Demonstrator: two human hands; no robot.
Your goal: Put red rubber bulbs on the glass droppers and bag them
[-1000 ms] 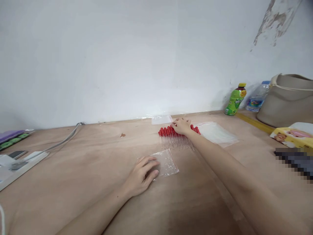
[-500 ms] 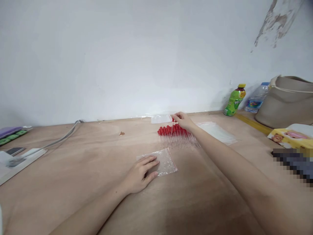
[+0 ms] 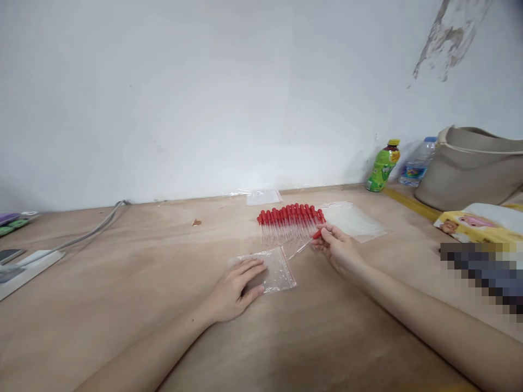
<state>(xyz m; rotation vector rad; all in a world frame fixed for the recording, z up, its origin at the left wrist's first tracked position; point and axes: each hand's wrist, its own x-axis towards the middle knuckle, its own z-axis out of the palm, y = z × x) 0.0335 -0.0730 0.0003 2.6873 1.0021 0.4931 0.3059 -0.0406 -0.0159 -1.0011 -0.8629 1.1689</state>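
Note:
My left hand [image 3: 242, 288] lies with its fingers stretched out on a clear zip bag [image 3: 278, 275], pressing it to the table. The red-striped mouth of this bag faces right. Between the thumb and fingers of my right hand [image 3: 339, 247] is the red bulb of a glass dropper [image 3: 303, 248]. Its thin tube slants down to the left, the tip close to the bag's mouth. Just behind, a row of red-bulbed droppers [image 3: 288, 218] lies side by side, tubes towards me. A stack of clear bags [image 3: 353, 220] rests to the right of the row.
Another zip bag [image 3: 263, 197] lies against the wall. At the right stand a green bottle [image 3: 383, 167], a water bottle [image 3: 417, 163] and a beige bucket [image 3: 469, 174], with a yellow tissue pack [image 3: 476, 226] in front. A grey cable [image 3: 92, 234] runs to a white power strip [image 3: 35, 272] at left.
My right hand has drawn one dropper away from the row, towards me and right, and its tube now points at the bag. My left hand stays on the bag. The view has shifted slightly right.

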